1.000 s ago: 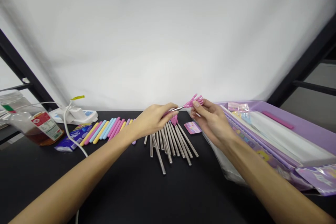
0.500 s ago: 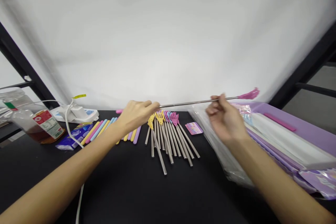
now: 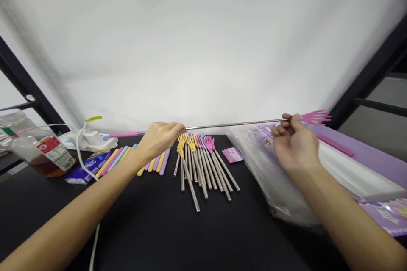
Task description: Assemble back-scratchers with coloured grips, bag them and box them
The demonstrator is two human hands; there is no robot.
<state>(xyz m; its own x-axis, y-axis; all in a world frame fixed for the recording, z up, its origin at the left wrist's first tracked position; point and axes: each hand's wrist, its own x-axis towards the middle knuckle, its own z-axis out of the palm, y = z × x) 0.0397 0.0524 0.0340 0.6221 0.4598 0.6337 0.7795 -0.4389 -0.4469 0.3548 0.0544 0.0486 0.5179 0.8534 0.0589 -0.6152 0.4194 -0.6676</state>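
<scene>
A telescopic back scratcher point(image 3: 229, 125) stretches almost level across the view, with a pink claw head at its right end and a pink handle sticking out past my left hand. My left hand point(image 3: 162, 135) is closed round its metal shaft near the handle. Close to the claw head, my right hand point(image 3: 292, 135) pinches the thin end of the shaft between thumb and fingers. Below lie several metal back scratchers point(image 3: 203, 165) with yellow, pink, purple and blue claw heads. Coloured handle tubes point(image 3: 155, 163) lie in a row left of them, partly behind my left forearm.
Clear plastic bags point(image 3: 270, 186) and a purple box point(image 3: 375, 156) with white and purple packaging stand at the right. A small pink card point(image 3: 232, 155) lies nearby. At the left are a bottle point(image 3: 51, 152), a blue packet point(image 3: 87, 167) and a power strip point(image 3: 90, 139) with a white cable.
My right hand has moved right along with the pink claw head, and more of the back scratcher's length shows. The pink handle now shows left of my left hand.
</scene>
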